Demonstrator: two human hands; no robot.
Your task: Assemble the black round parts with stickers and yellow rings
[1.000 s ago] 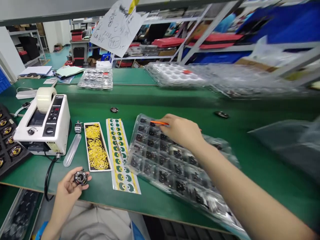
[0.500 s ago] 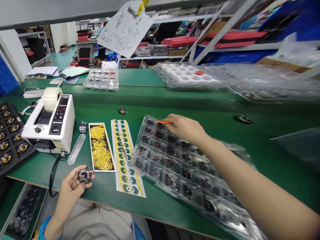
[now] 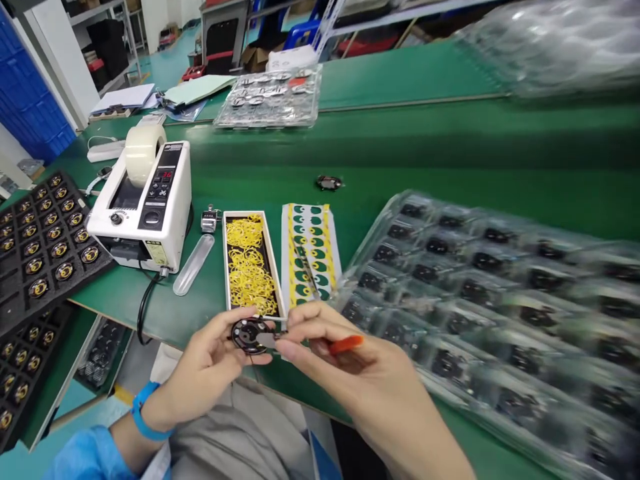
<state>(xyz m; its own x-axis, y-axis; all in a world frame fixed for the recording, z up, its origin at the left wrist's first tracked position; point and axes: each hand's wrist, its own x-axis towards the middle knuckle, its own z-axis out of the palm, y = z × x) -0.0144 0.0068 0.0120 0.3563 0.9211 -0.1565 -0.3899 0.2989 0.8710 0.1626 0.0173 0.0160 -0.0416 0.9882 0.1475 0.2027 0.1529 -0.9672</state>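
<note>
My left hand (image 3: 213, 353) holds a round black part (image 3: 247, 335) by its rim, near the table's front edge. My right hand (image 3: 325, 340) pinches a small grey flat piece (image 3: 266, 339) against the right side of that part. An orange tool (image 3: 346, 345) sticks out between the fingers of the right hand. Just behind the hands lie a white box of yellow rings (image 3: 250, 267) and a sheet of yellow and green stickers (image 3: 310, 253). On the right is a clear tray with black parts (image 3: 475, 290).
At the left stand a white tape dispenser (image 3: 145, 207) and a black foam tray (image 3: 23, 297). A small metal counter (image 3: 209, 219) and a clear plastic strip (image 3: 194, 265) lie beside the box. One loose part (image 3: 330, 183) rests behind the stickers.
My right hand has come from the clear tray to the round part in my left hand, now with a grey piece at its fingertips. The view has turned down and left.
</note>
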